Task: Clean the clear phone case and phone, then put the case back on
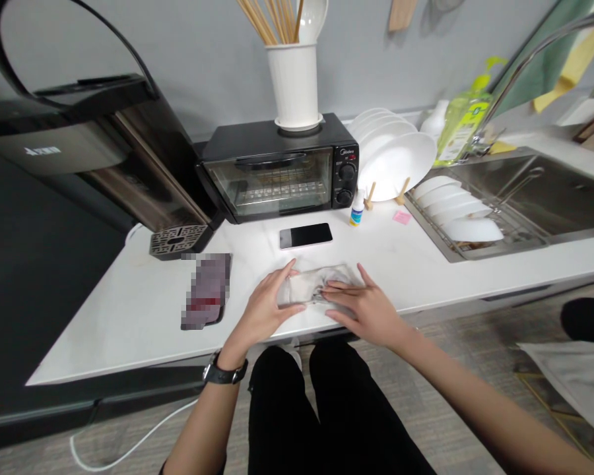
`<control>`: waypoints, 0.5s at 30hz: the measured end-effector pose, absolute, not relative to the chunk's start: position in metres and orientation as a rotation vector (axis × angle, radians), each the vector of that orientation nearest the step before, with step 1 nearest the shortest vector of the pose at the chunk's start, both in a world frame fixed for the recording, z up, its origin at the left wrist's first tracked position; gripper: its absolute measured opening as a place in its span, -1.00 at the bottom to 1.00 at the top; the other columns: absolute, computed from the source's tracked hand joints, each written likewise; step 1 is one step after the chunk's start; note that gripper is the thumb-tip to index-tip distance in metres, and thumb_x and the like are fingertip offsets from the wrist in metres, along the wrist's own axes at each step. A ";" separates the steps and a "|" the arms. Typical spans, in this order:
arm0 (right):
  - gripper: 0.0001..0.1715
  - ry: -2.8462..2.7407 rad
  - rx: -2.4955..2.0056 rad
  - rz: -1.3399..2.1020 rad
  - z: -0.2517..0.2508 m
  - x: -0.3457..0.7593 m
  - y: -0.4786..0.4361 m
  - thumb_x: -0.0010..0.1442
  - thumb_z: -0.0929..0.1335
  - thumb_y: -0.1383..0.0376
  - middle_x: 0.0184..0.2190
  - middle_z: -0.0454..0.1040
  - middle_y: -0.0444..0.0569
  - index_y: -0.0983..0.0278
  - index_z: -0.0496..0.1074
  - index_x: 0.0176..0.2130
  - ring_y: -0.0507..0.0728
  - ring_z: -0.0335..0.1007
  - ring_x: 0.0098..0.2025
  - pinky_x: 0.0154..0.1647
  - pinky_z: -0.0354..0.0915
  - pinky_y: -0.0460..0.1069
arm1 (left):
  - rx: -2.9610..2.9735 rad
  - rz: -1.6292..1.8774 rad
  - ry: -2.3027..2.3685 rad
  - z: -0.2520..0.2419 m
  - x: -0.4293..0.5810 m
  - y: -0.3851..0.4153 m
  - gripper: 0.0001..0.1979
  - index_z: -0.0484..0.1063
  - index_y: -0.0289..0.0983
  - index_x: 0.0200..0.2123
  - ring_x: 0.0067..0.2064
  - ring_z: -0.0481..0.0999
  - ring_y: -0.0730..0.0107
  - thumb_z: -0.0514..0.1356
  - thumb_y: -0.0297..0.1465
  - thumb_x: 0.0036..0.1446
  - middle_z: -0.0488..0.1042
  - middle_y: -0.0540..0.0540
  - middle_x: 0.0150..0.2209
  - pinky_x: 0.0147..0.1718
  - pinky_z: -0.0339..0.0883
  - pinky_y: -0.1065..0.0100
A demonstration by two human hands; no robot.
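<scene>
The white counter (129, 316) ran beneath both hands and well out to either side of them. Beyond the left hand, farther left, leaned into view a tall black machine (153, 155) with a slotted drip tray. Past the right hand, to its right, I could see the metal sink (564, 191), white bowls (475, 229) propped near its edge. Straight ahead of the grip, against the wall, sat a black toaster oven (277, 185), bearing a white utensil holder (294, 86); white plates (396, 171) stood racked just beside it, beyond the right hand.

The left hand (270, 300) had its thumb and forefinger parted around the near-left end of a pale cloth (301, 287); whether they pressed on it I couldn't tell. The right hand (371, 307) lay on the cloth's other end, fingers spread over the creases, thumb apart. So the cloth rested on the counter, between the two hands. A dark, pixelated item (210, 284) lay left of the left hand. Just beyond the cloth was a phone (309, 235); farther right, a small bottle (357, 211) stood upright, with a pink slip (402, 217) near it.
</scene>
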State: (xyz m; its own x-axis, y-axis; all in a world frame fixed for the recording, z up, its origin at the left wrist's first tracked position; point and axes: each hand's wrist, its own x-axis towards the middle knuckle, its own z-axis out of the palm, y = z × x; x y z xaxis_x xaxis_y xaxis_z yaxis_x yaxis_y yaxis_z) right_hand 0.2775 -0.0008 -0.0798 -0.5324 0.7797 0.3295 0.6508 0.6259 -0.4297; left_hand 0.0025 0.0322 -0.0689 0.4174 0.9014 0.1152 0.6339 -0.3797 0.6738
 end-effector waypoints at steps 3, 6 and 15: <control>-0.59 -2.315 -1.237 0.244 -0.077 0.299 -0.001 0.51 0.29 0.11 0.16 0.61 0.00 0.13 0.52 0.22 0.27 0.56 0.21 0.56 -0.24 0.46 | 2.124 0.644 1.304 -0.069 0.003 0.032 -0.08 0.01 -0.05 0.52 0.34 0.37 0.02 0.39 -0.27 0.21 0.43 -0.16 0.30 0.37 0.16 -0.05; -0.56 -2.303 -1.267 0.188 -0.077 0.299 0.002 0.52 0.28 0.08 0.17 0.60 0.05 0.18 0.51 0.23 0.28 0.56 0.20 0.56 -0.23 0.45 | 2.110 0.664 1.315 -0.070 0.003 0.032 -0.06 0.00 -0.03 0.52 0.34 0.37 0.03 0.40 -0.29 0.20 0.43 -0.14 0.30 0.37 0.16 -0.04; -0.32 -2.367 -1.106 0.239 -0.075 0.213 0.015 0.40 0.33 -0.15 0.13 0.60 0.23 0.32 0.52 0.15 0.33 0.52 0.22 0.51 0.04 0.35 | 2.027 0.696 1.314 -0.073 0.001 0.033 -0.05 0.04 -0.04 0.51 0.34 0.40 0.03 0.42 -0.32 0.15 0.43 -0.15 0.31 0.37 0.18 0.00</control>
